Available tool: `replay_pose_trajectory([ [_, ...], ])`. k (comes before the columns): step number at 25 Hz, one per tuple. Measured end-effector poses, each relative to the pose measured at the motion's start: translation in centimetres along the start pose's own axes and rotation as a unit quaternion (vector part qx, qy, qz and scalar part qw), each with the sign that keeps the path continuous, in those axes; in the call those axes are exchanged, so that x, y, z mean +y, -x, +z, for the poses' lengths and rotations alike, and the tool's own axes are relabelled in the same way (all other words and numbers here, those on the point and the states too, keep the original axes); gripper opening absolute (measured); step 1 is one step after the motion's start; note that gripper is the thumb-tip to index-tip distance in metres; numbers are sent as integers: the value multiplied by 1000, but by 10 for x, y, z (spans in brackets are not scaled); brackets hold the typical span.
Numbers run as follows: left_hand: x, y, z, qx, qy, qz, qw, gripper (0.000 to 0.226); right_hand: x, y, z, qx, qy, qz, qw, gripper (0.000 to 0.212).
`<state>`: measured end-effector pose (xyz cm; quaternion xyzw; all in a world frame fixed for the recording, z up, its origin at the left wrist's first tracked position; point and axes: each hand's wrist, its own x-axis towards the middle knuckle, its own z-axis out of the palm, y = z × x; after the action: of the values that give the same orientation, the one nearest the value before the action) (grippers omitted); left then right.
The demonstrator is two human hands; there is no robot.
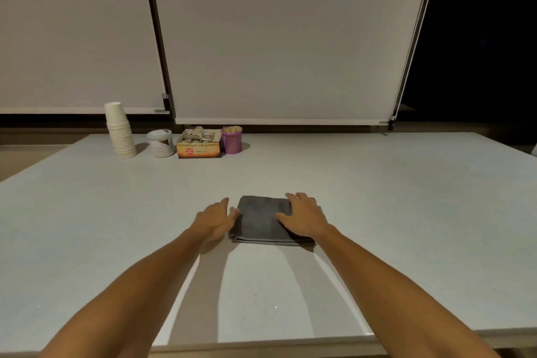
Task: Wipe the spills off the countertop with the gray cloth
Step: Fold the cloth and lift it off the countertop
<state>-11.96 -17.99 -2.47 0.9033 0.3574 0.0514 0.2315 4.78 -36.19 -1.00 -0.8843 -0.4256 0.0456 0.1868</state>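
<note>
On the pale speckled counter [377,212], the folded gray cloth [263,219] lies mid-surface; the right hand [305,216] presses flat on it, fingers spread, likely to drive the wipe, while the open left hand [215,219] touches its left edge, steadying it. No spills are discernible. Far left stand stacked white paper cups [119,131], clear of the wiping area

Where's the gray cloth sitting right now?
In the head view the gray cloth lies folded on the countertop, near the middle, with the right hand resting on it and the left hand touching its left edge.
</note>
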Motion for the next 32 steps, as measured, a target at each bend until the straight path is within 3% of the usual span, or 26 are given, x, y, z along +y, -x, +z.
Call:
replay_pose_trajectory([
  [2, 22, -2, 6, -12, 60, -2, 998, 75, 10, 9, -5, 21, 3, 94, 995, 82],
  [4, 43, -3, 13, -2, 97, -25, 995, 78, 15, 18, -7, -10, -30, 193, 981, 94],
  [6, 59, -3, 17, 20, 83, -62, 994, 83, 12, 25, -7, -30, -51, 230, 971, 100],
  [9, 77, -3, 17, 48, 102, -117, 987, 74, 2, 29, -4, -22, -101, 229, 968, 89],
  [12, 86, -2, 7, 67, 185, -142, 970, 19, -8, 28, -7, -35, -180, 257, 949, 71],
  [15, 90, -1, -4, 39, 232, -165, 958, 22, -8, 27, -13, -58, -239, 260, 934, 45],
  [19, 97, -2, -13, -8, 261, -190, 946, 30, -7, 24, -27, -63, -345, 268, 898, 28],
  [24, 106, -16, -22, -45, 223, -187, 956, 33, 2, 10, -40, -78, -353, 264, 894, 45],
  [28, 113, -42, -34, -46, 274, -159, 947, 39, 17, -14, -52, -38, -378, 268, 885, 27],
  [32, 126, -75, -44, -26, 309, -112, 944, 54, 37, -52, -67, 31, -414, 247, 876, 65],
])
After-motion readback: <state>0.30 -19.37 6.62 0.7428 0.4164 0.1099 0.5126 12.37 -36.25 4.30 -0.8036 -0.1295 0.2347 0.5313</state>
